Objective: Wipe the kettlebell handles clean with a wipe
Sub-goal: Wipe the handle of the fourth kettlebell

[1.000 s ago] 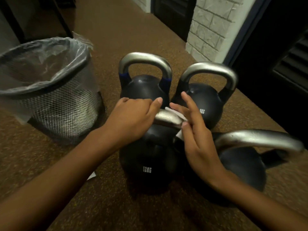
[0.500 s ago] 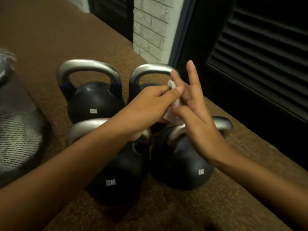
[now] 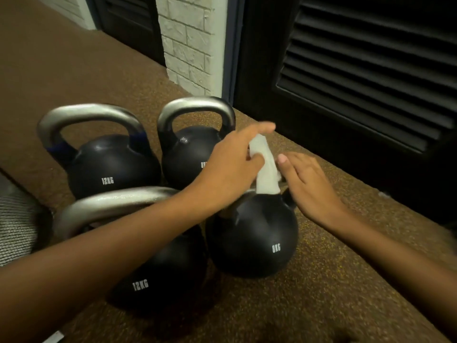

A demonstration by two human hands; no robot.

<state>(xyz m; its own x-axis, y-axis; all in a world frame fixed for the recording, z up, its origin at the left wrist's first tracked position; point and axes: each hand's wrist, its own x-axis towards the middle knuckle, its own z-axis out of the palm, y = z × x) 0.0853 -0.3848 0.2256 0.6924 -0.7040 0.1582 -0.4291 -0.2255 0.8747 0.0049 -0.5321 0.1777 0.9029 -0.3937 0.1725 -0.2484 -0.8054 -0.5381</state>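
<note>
Wipe [image 3: 265, 169] on the near 8KG bell [image 3: 252, 238], both hands in close.
Brown speckled floor [image 3: 333, 280] runs up to a dark louvred door [image 3: 371, 70], and four black kettlebells stand bunched together: two 12KG on the left, two 8KG on the right, with a mesh bin [image 3: 17, 224] at the left edge. The left hand [image 3: 230, 169] reaches across the near 12KG bell [image 3: 158, 280], its fingers [image 3: 259, 129] and thumb clamped on the white wipe, which hangs down onto the near 8KG bell's handle, mostly hidden. The right hand [image 3: 306, 179] lies flat just beside it, fingers [image 3: 294, 164] straight and together, tips against the wipe's edge.
</note>
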